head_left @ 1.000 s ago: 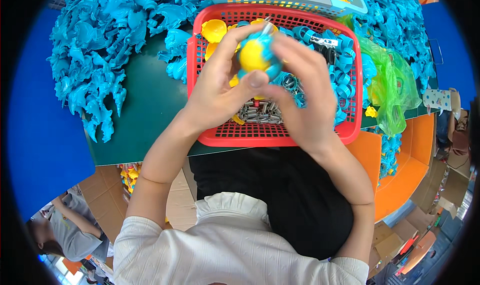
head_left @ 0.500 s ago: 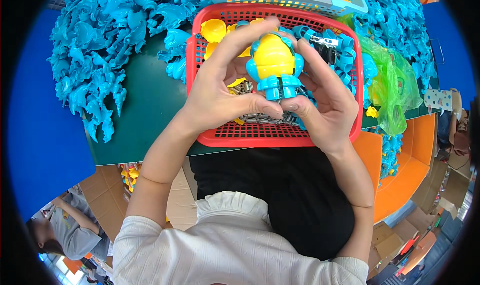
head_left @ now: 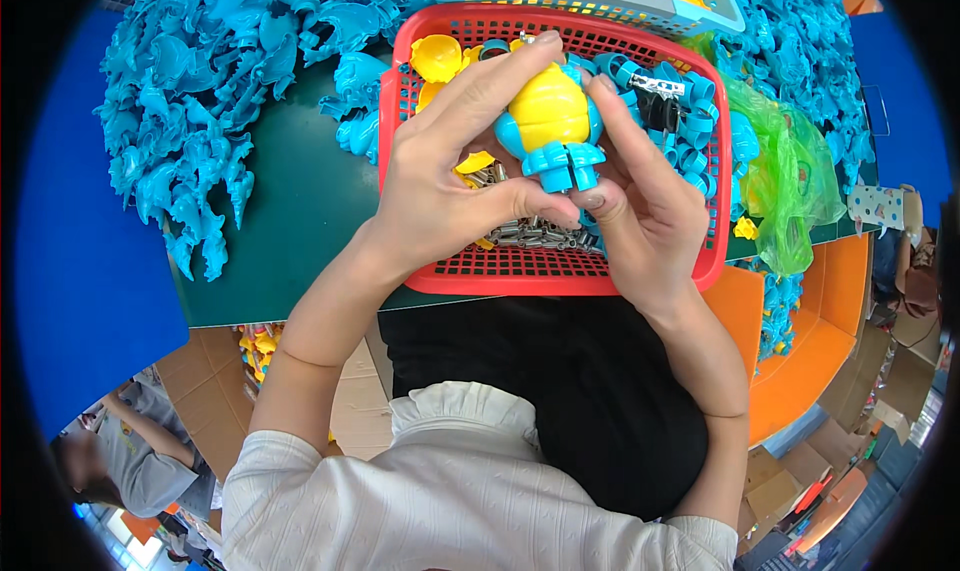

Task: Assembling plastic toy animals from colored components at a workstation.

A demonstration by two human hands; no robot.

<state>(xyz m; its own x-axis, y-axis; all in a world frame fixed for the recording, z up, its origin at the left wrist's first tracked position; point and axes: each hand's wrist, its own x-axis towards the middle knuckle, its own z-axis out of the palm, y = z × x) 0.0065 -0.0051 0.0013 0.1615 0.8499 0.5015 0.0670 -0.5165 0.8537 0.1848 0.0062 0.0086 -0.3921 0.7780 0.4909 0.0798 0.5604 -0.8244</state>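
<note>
Between both hands I hold a plastic toy figure (head_left: 550, 111) with a ribbed yellow body and blue sides and feet. My left hand (head_left: 450, 161) grips its left side, the fingers reaching over the top and the thumb at the feet. On the other side my right hand (head_left: 655, 191) closes round it, thumb near the feet and fingers up along the edge. Both hands are above a red basket (head_left: 480, 283). Inside it lie small metal pins (head_left: 535, 233), blue ring-shaped parts (head_left: 690, 126) and yellow rounded shells (head_left: 436, 59). The figure's far side is hidden.
Heaps of blue plastic parts (head_left: 200, 91) cover the green table (head_left: 290, 191) at left and back right. A light blue basket (head_left: 580, 1) of yellow parts stands behind. A green plastic bag (head_left: 795, 176) lies right, above an orange box (head_left: 820, 341). Another person (head_left: 150, 451) sits lower left.
The figure has tilted in my hands, its yellow body now facing me more broadly and its feet turned slightly. Both hands still hold it over the red basket.
</note>
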